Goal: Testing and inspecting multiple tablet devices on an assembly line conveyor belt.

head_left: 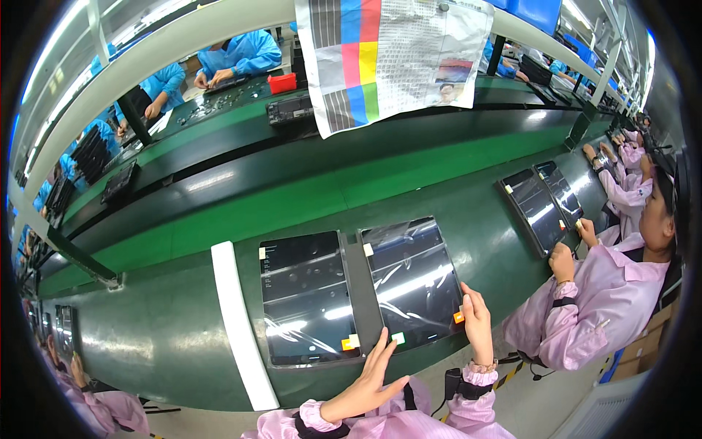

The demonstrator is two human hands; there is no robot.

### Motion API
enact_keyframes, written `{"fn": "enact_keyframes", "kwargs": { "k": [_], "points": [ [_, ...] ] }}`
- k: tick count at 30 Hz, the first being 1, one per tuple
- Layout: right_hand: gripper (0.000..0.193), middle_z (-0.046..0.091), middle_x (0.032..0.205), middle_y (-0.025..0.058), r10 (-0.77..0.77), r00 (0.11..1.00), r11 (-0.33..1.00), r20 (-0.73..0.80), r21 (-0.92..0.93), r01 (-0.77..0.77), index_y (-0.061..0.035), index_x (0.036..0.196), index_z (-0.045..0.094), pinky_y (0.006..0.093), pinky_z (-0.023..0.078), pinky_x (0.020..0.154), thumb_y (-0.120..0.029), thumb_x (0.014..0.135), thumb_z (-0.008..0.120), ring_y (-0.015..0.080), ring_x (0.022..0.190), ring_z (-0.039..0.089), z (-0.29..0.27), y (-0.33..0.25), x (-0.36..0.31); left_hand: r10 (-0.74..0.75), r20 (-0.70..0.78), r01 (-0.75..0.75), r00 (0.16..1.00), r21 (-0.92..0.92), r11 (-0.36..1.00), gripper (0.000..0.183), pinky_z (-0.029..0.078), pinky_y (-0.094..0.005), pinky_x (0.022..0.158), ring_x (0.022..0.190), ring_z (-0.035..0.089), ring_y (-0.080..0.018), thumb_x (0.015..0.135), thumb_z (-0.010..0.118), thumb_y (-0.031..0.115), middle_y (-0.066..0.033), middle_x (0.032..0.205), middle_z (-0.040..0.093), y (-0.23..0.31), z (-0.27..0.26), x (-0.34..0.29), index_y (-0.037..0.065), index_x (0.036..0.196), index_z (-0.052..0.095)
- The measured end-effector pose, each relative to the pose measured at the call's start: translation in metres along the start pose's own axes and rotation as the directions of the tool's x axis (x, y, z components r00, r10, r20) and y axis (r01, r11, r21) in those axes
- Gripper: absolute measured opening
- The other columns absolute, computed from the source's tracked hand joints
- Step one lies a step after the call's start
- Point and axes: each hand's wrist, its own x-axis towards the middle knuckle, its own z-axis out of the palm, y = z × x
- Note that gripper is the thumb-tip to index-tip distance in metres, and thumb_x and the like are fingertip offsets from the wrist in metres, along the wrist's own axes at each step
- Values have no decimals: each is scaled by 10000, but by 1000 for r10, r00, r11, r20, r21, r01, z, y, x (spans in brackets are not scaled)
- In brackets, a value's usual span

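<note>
In front of me two dark tablet-like screens lie side by side on the green bench. The right screen (pixel 409 282) is covered in glossy, wrinkled clear film and has small white, orange and green tabs. My left hand (pixel 369 384) has its fingers spread, with the fingertips by that screen's lower left corner. At its right edge, near the orange tab (pixel 459 317), my right hand (pixel 477 322) rests with fingers stretched out. The left screen (pixel 303 293) lies apart from both hands, also under film, with an orange tab at its lower right.
A long white strip (pixel 243 325) lies left of the screens. To the right, a co-worker (pixel 596 293) handles two more screens (pixel 535 208). A printed colour sheet (pixel 395 62) hangs from the rail ahead. Beyond the dark conveyor (pixel 292 150), people in blue work near a red bin (pixel 282 83).
</note>
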Motion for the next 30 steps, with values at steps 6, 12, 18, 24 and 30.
{"fn": "enact_keyframes", "kwargs": {
  "k": [6,12,18,24,30],
  "points": [
    [366,565,1161,95,18,989,970,144,239,-53,5,1217,543,278,357,954,-240,972,427,210,1059,519,-4,12,28,-38,-28,28,999,-301,953,810,210,-436,1095,1402,11,-345,871,628,210,-216,1500,-109,-3,14,2,28,1447,88],
    [337,590,984,15,-47,956,933,291,355,-62,25,1169,571,236,393,829,-218,966,456,91,881,510,-24,18,47,-71,-65,43,995,-362,931,789,190,-431,1102,1406,-4,-321,879,617,197,-190,1507,-112,-3,28,9,39,1450,96],
    [172,565,882,-17,65,892,768,448,548,-331,-30,975,565,223,414,780,-179,957,482,58,838,506,-28,-4,61,-110,-14,82,994,-575,814,701,176,-418,1114,1412,29,-235,910,546,111,-90,1531,-51,-5,13,7,74,1456,107],
    [271,609,979,16,19,917,854,400,470,-223,46,1118,554,222,431,808,-147,940,487,77,894,549,-31,-49,48,-169,-12,121,986,-644,756,717,190,-414,1116,1410,60,-231,930,513,122,-76,1530,-14,-4,12,4,89,1462,34],
    [351,615,1015,47,48,967,793,248,580,-188,58,1180,525,227,428,829,-190,931,518,97,925,557,-36,-81,11,-257,181,247,949,-936,251,619,313,-500,1072,1374,191,-270,993,286,394,-59,1510,43,17,-8,4,161,1455,-55]
  ]
}}
